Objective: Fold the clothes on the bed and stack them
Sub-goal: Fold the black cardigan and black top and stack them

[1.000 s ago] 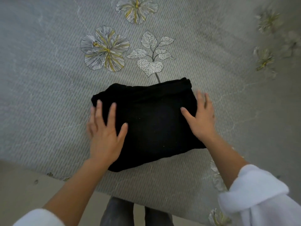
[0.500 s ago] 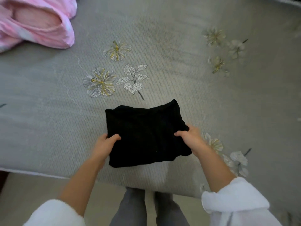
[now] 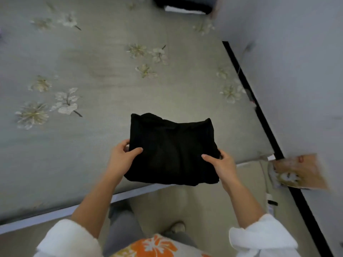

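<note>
Here both hands, left (image 3: 122, 156) and right (image 3: 221, 164), pinch the folded black garment (image 3: 172, 149) over the bed (image 3: 92, 71).

Grey floral bed (image 3: 92, 154) fills left; pale wall (image 3: 297, 71) right, black skirting (image 3: 265, 127) along base; beige floor (image 3: 204, 210) below.

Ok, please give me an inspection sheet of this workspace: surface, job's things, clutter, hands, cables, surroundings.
Surface: grey bed sheet with printed flowers, smooth.
Job's things: folded black fabric garment, held over the bed's near edge.
Clutter: brown printed paper item by the wall, blurred; dark item at the far edge, cut off.
Hands: left hand and right hand each grip one side of the garment, thumbs on top.
Cables: small white object, perhaps a plug, on the floor; blurred.
Surroundings: grey wall, black skirting strip, beige floor.
</note>
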`<state>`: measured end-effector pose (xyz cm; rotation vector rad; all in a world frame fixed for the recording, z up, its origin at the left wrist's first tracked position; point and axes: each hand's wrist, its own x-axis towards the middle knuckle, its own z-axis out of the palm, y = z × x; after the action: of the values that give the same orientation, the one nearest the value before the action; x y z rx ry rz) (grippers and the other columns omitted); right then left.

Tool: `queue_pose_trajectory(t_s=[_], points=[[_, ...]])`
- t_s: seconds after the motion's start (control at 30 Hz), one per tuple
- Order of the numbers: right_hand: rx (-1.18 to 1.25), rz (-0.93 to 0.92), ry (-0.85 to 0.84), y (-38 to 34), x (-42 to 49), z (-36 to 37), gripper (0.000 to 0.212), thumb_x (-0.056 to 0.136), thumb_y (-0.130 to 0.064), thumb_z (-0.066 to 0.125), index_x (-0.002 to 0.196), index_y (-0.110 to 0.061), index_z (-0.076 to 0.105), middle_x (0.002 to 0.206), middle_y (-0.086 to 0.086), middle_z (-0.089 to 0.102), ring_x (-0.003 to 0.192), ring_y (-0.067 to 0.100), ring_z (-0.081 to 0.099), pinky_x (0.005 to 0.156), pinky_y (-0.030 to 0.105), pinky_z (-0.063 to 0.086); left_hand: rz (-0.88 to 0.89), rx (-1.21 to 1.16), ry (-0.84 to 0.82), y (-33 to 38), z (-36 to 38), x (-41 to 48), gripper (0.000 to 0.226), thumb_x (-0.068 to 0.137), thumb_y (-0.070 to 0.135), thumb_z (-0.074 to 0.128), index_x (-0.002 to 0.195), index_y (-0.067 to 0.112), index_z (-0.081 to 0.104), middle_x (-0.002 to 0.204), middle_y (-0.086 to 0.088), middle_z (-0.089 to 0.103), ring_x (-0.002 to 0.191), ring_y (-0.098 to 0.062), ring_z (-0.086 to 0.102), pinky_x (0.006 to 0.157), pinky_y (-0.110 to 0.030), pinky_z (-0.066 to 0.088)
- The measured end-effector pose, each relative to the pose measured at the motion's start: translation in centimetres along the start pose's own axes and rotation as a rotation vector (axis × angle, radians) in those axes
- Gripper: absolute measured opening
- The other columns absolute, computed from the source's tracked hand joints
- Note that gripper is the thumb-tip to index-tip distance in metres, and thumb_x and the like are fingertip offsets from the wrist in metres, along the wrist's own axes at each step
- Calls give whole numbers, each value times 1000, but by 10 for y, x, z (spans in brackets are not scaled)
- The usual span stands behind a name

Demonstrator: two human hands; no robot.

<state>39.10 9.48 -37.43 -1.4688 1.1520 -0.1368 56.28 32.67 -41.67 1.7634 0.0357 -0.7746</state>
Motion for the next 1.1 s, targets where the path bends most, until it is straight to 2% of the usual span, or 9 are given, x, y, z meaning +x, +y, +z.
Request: queue_pose_trajectory(t_s=[0.2,0.33,0.47,0.6,0.7,0.73,0.8,0.9,1.1], points=[[138,-17,164,42,-27,-176,25,76,-11,78,88,-30,67,90,-11,72,80,7,70,62,20,54,104,48,-216,42,168,-55,29,84,15,68,113,18,63,94,-4,71,85,-18,69,75,-34,56],[191,-13,273,59,-29,-267,26,75,-14,78,91,-32,67,85,-17,72,76,4,69,60,20,52,155,94,-331,69,260,-79,32,84,13,69,115,16,62,95,-4,71,84,-17,69,68,-26,55],[235,-22,304,62,-8,-337,25,77,-12,76,89,-32,65,77,-16,73,70,5,70,54,18,52,188,138,-400,102,340,-78,31,85,12,69,115,14,63,97,-7,71,84,-19,70,66,-26,55],[251,-26,286,55,43,-400,21,80,-9,72,90,-27,66,85,-9,73,74,8,71,58,21,54,206,148,-410,135,419,-53,25,84,11,69,108,16,65,89,-4,72,71,-14,71,55,-19,52],[212,-12,284,41,95,-449,12,82,-10,68,91,-18,66,94,4,71,84,20,70,72,36,57,210,136,-418,159,483,-21,24,84,13,70,106,20,66,87,-2,72,70,-13,72,55,-19,52],[200,-3,286,35,114,-466,8,82,-10,66,89,-11,65,93,9,70,84,24,68,73,38,54,205,135,-430,168,505,-10,25,84,14,70,107,21,66,89,-2,73,72,-14,72,58,-22,54],[186,24,268,23,149,-497,8,81,-9,62,85,-2,61,85,15,66,76,24,66,62,32,47,186,132,-438,186,545,11,27,84,15,70,109,23,65,91,-1,74,77,-16,72,66,-27,55],[161,47,233,3,197,-542,26,80,-11,61,96,9,56,83,16,63,73,26,63,63,32,44,173,104,-447,213,603,38,27,84,13,70,108,24,66,92,0,74,79,-15,72,66,-24,53],[216,33,239,-36,284,-622,15,81,-11,65,94,-4,68,93,14,73,84,28,70,75,42,56,151,136,-434,257,696,85,32,84,9,60,114,18,65,99,-9,70,90,-24,69,79,-36,55]])
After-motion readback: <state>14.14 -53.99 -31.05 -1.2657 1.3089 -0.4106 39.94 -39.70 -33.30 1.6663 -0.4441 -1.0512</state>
